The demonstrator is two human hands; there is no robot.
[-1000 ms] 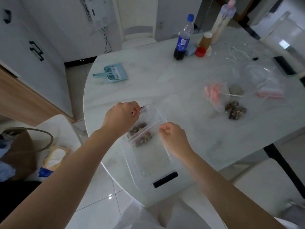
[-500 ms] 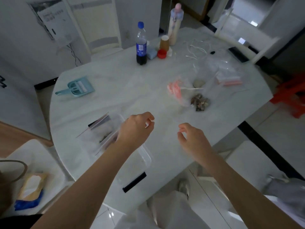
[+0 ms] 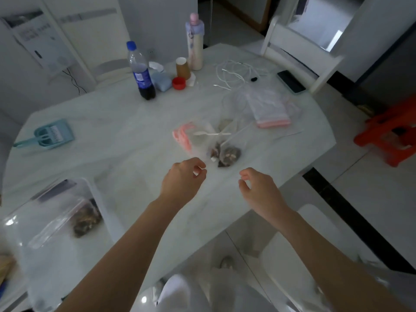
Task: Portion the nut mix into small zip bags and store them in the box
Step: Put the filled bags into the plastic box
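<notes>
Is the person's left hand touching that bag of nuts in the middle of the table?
Apart. In the head view, bare tabletop shows between the left hand and the bag of nuts lying beyond its fingertips.

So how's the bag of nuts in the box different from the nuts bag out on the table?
The bag in the box lies inside the clear box at the near left; the nut mix bag on the table sits mid-table, beyond both hands. The boxed one looks flat, the table one crumpled, with a white spoon beside it. Both are clear plastic holding dark nuts.

A home dining area: a white marble table [image 3: 117,122] with a cola bottle [image 3: 140,70], phone [image 3: 290,81] and white chair [image 3: 299,48].
</notes>
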